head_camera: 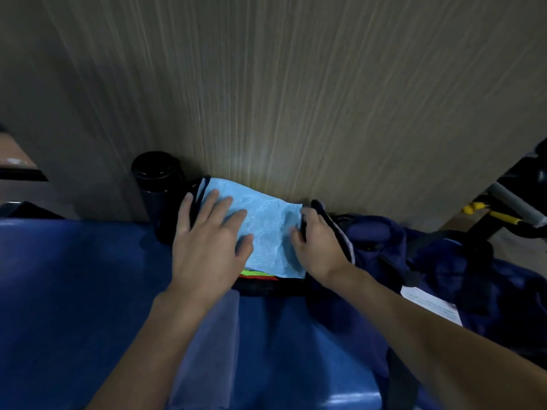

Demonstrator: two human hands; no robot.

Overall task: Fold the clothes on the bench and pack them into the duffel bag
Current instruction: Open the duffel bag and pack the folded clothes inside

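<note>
Our glossy blue bench [74, 291] is holding the light blue mesh garment [266, 229] beside the navy fabric duffel bag [414, 261]. We are pressing our left hand [207, 241] flat on it, our right hand [316, 244] gripping its edge.

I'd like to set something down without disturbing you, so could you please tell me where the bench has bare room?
The blue bench is bare on the left, bordered by the black bottle and the left hand. A smaller strip lies in front of the light blue garment. Crowded rightward: right hand, duffel bag.
</note>
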